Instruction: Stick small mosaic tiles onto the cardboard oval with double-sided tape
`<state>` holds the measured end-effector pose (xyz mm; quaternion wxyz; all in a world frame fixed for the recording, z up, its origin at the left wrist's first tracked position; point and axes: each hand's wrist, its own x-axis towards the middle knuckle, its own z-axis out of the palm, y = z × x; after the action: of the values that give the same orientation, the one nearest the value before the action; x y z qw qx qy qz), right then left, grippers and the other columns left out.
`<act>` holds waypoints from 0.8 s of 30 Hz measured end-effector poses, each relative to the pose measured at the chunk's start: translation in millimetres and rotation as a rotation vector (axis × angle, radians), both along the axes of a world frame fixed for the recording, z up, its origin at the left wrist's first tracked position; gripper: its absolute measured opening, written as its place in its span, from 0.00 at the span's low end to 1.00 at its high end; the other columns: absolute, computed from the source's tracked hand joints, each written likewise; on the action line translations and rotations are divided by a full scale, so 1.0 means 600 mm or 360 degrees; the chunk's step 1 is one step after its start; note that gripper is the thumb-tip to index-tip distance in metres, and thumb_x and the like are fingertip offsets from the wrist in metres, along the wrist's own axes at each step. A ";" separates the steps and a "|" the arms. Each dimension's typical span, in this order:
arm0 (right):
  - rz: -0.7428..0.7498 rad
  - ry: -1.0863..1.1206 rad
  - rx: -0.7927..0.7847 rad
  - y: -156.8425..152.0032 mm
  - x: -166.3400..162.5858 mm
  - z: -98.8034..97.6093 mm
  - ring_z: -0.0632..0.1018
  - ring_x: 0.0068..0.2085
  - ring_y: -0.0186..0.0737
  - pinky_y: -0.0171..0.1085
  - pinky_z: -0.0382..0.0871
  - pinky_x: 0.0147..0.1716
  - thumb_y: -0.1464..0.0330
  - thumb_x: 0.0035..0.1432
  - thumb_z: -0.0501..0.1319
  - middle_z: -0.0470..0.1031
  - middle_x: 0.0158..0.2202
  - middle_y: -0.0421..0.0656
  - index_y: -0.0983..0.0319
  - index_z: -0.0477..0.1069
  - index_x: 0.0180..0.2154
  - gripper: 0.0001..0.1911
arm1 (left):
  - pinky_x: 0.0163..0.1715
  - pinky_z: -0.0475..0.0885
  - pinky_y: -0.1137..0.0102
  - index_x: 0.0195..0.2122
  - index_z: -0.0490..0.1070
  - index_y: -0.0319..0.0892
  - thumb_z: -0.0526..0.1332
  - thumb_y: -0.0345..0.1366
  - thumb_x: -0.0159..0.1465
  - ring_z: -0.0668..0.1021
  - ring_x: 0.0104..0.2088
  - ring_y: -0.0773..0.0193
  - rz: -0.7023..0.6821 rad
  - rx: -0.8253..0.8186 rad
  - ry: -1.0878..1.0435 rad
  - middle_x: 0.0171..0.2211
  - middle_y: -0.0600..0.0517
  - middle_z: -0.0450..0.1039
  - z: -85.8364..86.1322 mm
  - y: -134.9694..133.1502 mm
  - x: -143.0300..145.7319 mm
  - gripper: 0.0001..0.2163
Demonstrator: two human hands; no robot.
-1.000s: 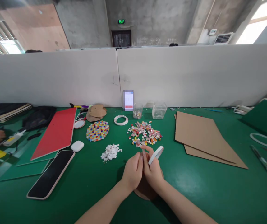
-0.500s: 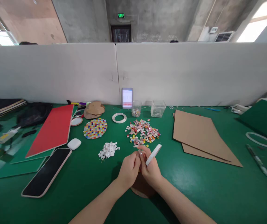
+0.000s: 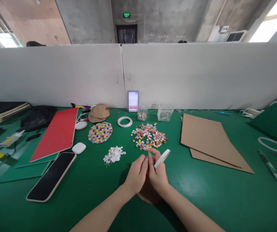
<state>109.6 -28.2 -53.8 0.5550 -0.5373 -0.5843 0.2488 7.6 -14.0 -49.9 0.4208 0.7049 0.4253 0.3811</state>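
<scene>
A person's hands come together over a green table (image 3: 201,199), the right hand (image 3: 159,176) holding a roll of white tape (image 3: 162,158), the left hand (image 3: 135,172) pinched narrow, with whatever lies between its fingertips hidden. Below them sits a cardboard disc (image 3: 150,194), near a heap of small tiles (image 3: 150,135). The roll looks light and firm, best taken by its rim; the disc, light and stiff but apt to crease, by its edge

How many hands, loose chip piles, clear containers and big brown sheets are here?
Left hand, right hand: 2 hands
White chip pile, mixed chip pile: 2 piles
Clear cup, clear box: 2 containers
Upper sheet, lower sheet: 2 sheets
Total: 8
</scene>
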 end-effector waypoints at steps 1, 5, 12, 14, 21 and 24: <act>0.0017 -0.0015 -0.0015 0.000 0.000 -0.002 0.74 0.23 0.38 0.37 0.69 0.25 0.67 0.64 0.46 0.70 0.24 0.39 0.61 0.61 0.47 0.12 | 0.28 0.61 0.72 0.27 0.60 0.41 0.45 0.38 0.68 0.70 0.26 0.66 0.0006 0.0014 0.0014 0.25 0.53 0.65 -0.003 0.000 0.000 0.13; 0.0070 -0.0184 -0.0023 0.001 0.002 -0.008 0.77 0.28 0.41 0.38 0.71 0.28 0.68 0.63 0.46 0.75 0.31 0.45 0.61 0.61 0.48 0.13 | 0.28 0.62 0.71 0.28 0.62 0.41 0.44 0.37 0.67 0.71 0.27 0.64 0.0029 0.0032 0.0079 0.26 0.51 0.69 -0.010 0.003 -0.003 0.14; 0.0067 -0.0455 0.0016 -0.003 0.003 -0.001 0.80 0.33 0.45 0.41 0.72 0.32 0.70 0.62 0.45 0.77 0.36 0.50 0.63 0.63 0.50 0.17 | 0.27 0.62 0.71 0.27 0.62 0.41 0.44 0.38 0.66 0.72 0.26 0.64 0.0047 0.0071 0.0105 0.25 0.51 0.70 -0.005 0.004 -0.008 0.14; 0.0076 -0.0505 -0.0007 -0.003 0.004 0.000 0.80 0.32 0.46 0.42 0.73 0.30 0.70 0.62 0.45 0.78 0.34 0.50 0.64 0.63 0.51 0.18 | 0.27 0.62 0.71 0.26 0.62 0.41 0.44 0.39 0.66 0.72 0.26 0.64 0.0054 0.0070 0.0102 0.25 0.51 0.70 -0.005 0.002 -0.008 0.15; 0.0105 -0.0558 -0.0015 0.001 0.004 0.000 0.80 0.36 0.48 0.43 0.73 0.33 0.70 0.62 0.44 0.77 0.33 0.50 0.63 0.66 0.50 0.18 | 0.25 0.61 0.71 0.26 0.62 0.41 0.45 0.41 0.66 0.71 0.24 0.64 0.0058 0.0025 0.0082 0.23 0.51 0.70 -0.009 0.004 -0.011 0.16; 0.0064 -0.0435 -0.0003 0.000 0.001 0.004 0.79 0.37 0.46 0.43 0.73 0.35 0.70 0.62 0.45 0.77 0.33 0.49 0.62 0.65 0.50 0.18 | 0.26 0.61 0.71 0.26 0.62 0.41 0.44 0.41 0.67 0.71 0.24 0.64 0.0054 0.0003 0.0062 0.23 0.51 0.68 -0.010 0.005 -0.010 0.16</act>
<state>110.2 -28.2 -51.2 0.4646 -0.5550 -0.6648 0.1849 1.4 -11.2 -56.1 0.4053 0.7052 0.4450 0.3748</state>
